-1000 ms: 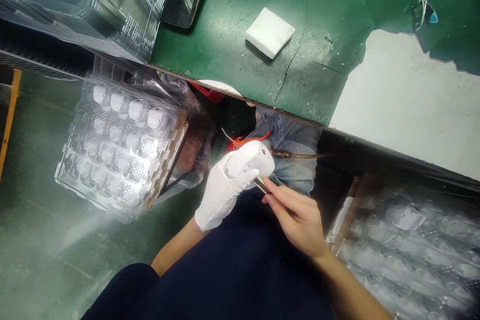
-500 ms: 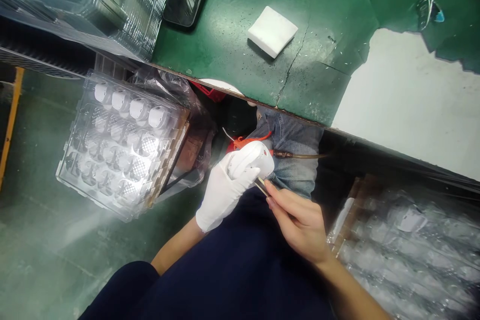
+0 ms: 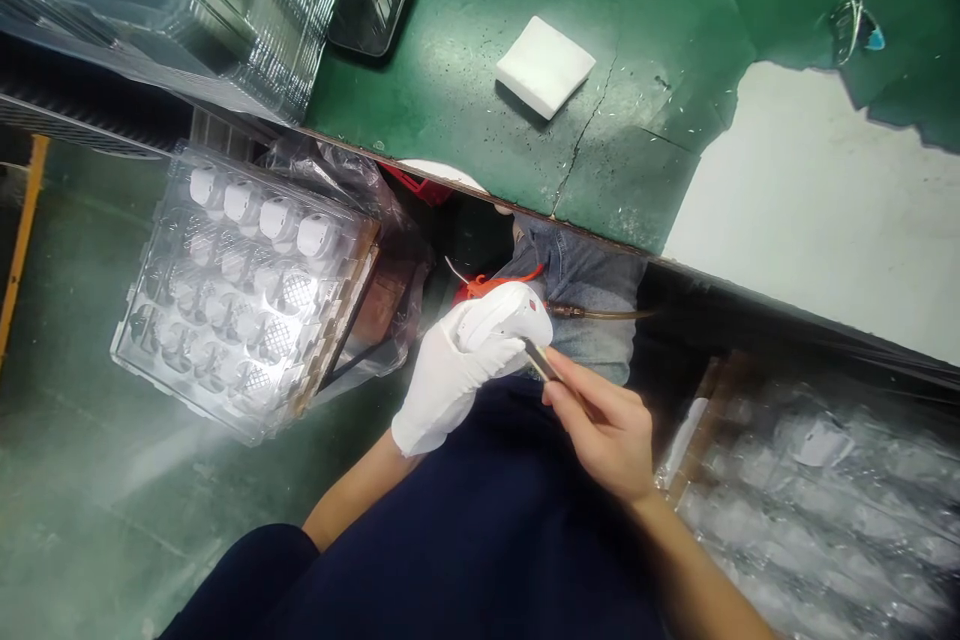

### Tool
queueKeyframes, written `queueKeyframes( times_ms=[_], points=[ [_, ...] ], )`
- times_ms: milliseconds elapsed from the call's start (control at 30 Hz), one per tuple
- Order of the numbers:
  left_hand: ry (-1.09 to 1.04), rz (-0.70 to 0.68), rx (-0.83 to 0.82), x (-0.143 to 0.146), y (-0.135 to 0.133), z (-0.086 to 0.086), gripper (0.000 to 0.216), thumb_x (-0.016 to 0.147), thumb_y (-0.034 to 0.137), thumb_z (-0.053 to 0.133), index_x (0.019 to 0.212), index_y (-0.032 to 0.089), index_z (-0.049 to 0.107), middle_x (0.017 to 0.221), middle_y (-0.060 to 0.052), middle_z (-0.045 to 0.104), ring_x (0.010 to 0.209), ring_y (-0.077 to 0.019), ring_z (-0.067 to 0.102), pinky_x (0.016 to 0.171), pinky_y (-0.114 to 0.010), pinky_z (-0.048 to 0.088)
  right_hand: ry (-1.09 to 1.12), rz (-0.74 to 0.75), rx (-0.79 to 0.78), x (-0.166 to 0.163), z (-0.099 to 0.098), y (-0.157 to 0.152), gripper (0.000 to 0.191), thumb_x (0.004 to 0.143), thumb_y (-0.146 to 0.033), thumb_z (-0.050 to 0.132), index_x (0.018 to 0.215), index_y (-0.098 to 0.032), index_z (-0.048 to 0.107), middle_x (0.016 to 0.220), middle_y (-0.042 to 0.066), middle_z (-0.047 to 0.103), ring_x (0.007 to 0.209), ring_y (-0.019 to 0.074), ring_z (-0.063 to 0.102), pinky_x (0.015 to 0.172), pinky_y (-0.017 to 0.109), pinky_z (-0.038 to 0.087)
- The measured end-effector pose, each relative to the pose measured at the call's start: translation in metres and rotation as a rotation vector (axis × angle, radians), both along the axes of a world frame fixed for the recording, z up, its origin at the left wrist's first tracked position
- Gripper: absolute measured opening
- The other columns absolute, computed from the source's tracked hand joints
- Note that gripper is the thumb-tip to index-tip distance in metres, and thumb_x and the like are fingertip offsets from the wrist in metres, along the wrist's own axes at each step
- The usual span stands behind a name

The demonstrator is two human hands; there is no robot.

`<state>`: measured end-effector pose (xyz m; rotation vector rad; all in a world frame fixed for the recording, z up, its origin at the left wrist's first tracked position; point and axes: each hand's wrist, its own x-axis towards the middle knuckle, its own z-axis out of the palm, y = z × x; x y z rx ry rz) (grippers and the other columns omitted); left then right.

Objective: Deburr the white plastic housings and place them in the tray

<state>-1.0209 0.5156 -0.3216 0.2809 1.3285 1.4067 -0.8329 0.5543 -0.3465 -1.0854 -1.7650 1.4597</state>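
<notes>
In a white glove, my left hand (image 3: 442, 385) is closed around a rounded white plastic housing (image 3: 517, 313) with a small red mark near its far end. My bare right hand (image 3: 604, 425) pinches a thin, flat, dark strip-like tool (image 3: 541, 361) with a pale edge. The tool's tip meets the near side of the housing beside my gloved thumb; whether it touches the plastic or the glove I cannot tell. An orange cord (image 3: 499, 280) lies over my jeans just behind the housing.
A white foam block (image 3: 546, 67) lies on the green worktop (image 3: 450, 100). At left stands a clear tray (image 3: 169, 255) with white parts, below stacked clear trays (image 3: 247, 10). More plastic-covered parts (image 3: 817, 490) sit at lower right. The worktop edge runs just beyond my hands.
My right hand and the tool have shifted slightly right, and the tool now shows a broader side. The housing has turned a little in my left hand.
</notes>
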Motion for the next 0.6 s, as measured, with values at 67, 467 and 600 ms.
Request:
queueKeyframes(
  times_ms=[67,467,600],
  points=[
    [-0.002,0.013,-0.006,0.002,0.001,0.000,0.036,0.086,0.036,0.091,0.121,0.034,0.086,0.132,-0.004,0.082,0.125,-0.0332,0.078,0.109,-0.048,0.065,-0.025,-0.135,-0.082,-0.001,-0.009,-0.003,0.034,0.101,-0.023,0.073,0.134,-0.023,0.080,0.082,0.002,0.079,0.060,0.0146,0.070,0.057,0.026,0.061],
    [-0.184,-0.066,-0.031,-0.002,0.000,-0.008,0.043,0.086,0.041,0.091,0.125,0.024,0.083,0.134,-0.009,0.081,0.127,-0.0302,0.075,0.108,-0.038,0.060,0.174,-0.297,-0.378,-0.025,-0.010,0.012,0.033,0.092,-0.038,0.086,0.117,-0.023,0.070,0.117,0.009,0.080,0.082,0.0173,0.075,0.060,0.026,0.061],
    [-0.074,-0.215,0.006,-0.009,-0.002,-0.009,0.042,0.082,0.030,0.094,0.120,0.019,0.081,0.126,-0.012,0.082,0.119,-0.0300,0.076,0.099,-0.036,0.061,0.119,-0.206,-0.330,-0.020,-0.001,0.020,0.029,0.092,-0.032,0.086,0.118,-0.024,0.075,0.119,0.008,0.083,0.107,0.0243,0.079,0.089,0.038,0.068]
  ],
)
